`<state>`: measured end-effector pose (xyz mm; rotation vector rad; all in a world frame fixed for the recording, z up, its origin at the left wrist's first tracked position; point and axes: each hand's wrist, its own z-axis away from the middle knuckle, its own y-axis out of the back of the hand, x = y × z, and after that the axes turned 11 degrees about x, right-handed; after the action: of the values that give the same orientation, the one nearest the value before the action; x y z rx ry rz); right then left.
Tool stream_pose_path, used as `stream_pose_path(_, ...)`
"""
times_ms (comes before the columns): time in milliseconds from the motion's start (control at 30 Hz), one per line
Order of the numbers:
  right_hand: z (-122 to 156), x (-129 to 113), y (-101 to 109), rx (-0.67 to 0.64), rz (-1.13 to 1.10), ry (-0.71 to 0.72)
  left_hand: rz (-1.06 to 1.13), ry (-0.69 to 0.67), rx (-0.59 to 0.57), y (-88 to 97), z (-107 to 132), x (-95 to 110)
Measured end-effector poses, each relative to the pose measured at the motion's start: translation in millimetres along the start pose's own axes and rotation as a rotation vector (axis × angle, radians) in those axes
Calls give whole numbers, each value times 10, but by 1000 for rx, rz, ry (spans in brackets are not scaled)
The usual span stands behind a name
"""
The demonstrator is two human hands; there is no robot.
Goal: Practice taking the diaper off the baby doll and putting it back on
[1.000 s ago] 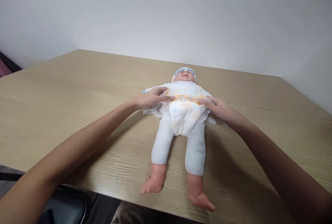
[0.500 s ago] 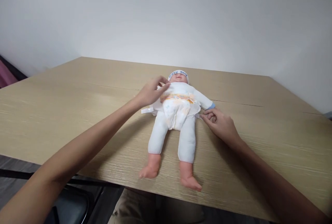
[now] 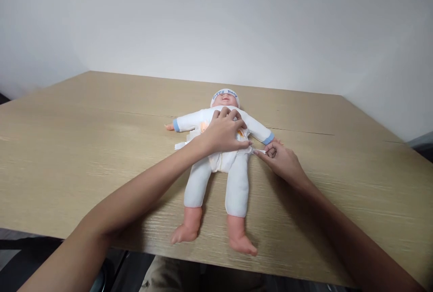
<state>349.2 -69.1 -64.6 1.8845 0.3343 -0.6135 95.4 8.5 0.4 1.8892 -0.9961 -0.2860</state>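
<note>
A baby doll (image 3: 237, 188) in a white outfit with blue cuffs lies on its back, feet toward me. Around its waist is a white diaper (image 3: 221, 162) with an orange printed band, partly hidden by my left hand. My left hand (image 3: 225, 132) lies across the front of the diaper, fingers bent and apart, the thumb near its right edge. At the doll's right-hand side in the view, my right hand (image 3: 280, 159) pinches a white diaper tab (image 3: 259, 151). On the opposite side another tab (image 3: 180, 146) sticks out loose.
The doll lies on a light wooden table (image 3: 118, 161) with a seam running across it. Behind the table rises a pale wall (image 3: 216, 21). My legs (image 3: 169, 274) are under the front edge, with a dark chair at the lower left.
My left hand has moved right and down from the doll's chest side onto the diaper's front, uncovering the doll's left-side arm. My right hand still pinches the tab. The view has shifted slightly.
</note>
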Motion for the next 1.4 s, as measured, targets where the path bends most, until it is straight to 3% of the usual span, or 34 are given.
stream_pose_path(167, -15, 0, 62, -66, -38, -3, -35, -21, -8, 15, 10, 23)
stream_pose_path(300, -90, -29, 191, -160, -358, -48, -50, -18, -12, 41, 15, 50)
stream_pose_path(433, -233, -261, 237, -149, -535, -105, -47, -14, -4, 32, 21, 55)
stream_pose_path(667, -479, -804, -84, -267, -557, 2, -41, -1, 10, -13, 8, 30)
stream_pose_path(767, -383, -847, -178, -200, -592, 19, -6, 23, 10, -24, 13, 17)
stream_pose_path(867, -154, -782, -190, -2, -550, 133, 46, 42, -9, -21, 12, -15)
stream_pose_path(933, 2, -714, -197, 120, -490, 324, 89, 55, -41, 4, 3, -51)
stream_pose_path(1000, 112, -650, -224, 157, -450, 510, 149, 68, -85, 54, -6, -97)
stream_pose_path(1100, 168, -587, -281, 127, -423, 614, 326, 57, -102, 162, 31, -194)
stream_pose_path(1233, 140, -547, -308, 117, -359, 689, 597, 70, 65, 244, 298, -438)
stream_pose_path(1333, 122, -519, -291, 120, -323, 713, 569, 209, 214, 201, 623, -704)
stream_pose_path(1400, 116, -515, -271, 123, -296, 718, 591, 340, 216, 139, 804, -872)
